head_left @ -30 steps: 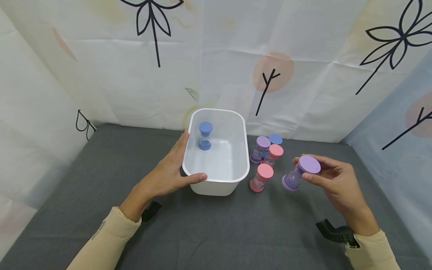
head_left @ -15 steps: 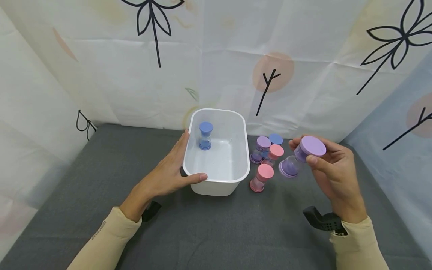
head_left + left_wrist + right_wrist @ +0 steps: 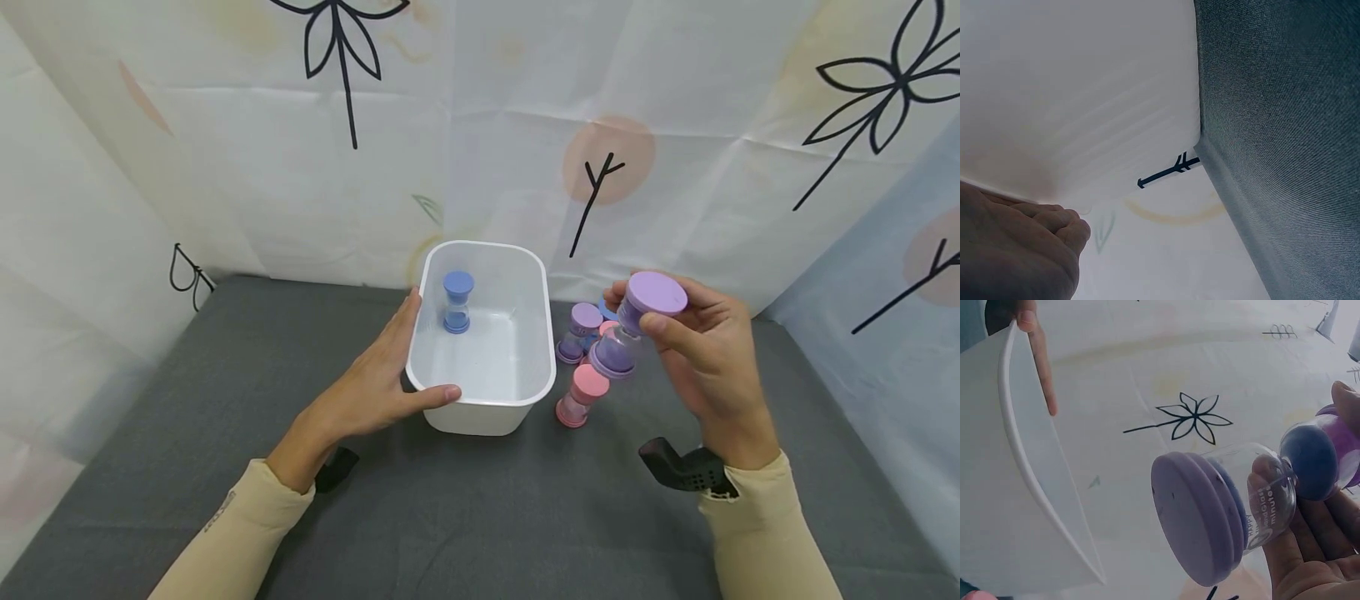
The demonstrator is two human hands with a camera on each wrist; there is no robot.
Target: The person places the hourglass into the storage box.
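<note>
My right hand (image 3: 705,358) holds a purple sand timer (image 3: 654,293) by its top cap, between thumb and fingers. The timer tilts, its lower end toward the left, and overlaps other timers in the head view. Printed lettering shows on its clear bulb in the right wrist view. A white plastic bin (image 3: 480,418) stands at the middle of the table, and my left hand (image 3: 371,379) rests at its near left corner. The left fingers lie straight along the outer side, with the thumb over the front rim. Inside the bin stands a blue sand timer (image 3: 457,302).
Right of the bin stand a pink sand timer (image 3: 582,394) and another purple one (image 3: 576,333). Behind the held timer, further pink and blue ones are partly hidden. A dark grey cloth (image 3: 480,525) covers the table; a printed fabric backdrop (image 3: 495,167) rises behind it.
My right hand has moved left and up with the purple sand timer, from the right side to over the group of timers. My left hand and the bin have stayed put.
</note>
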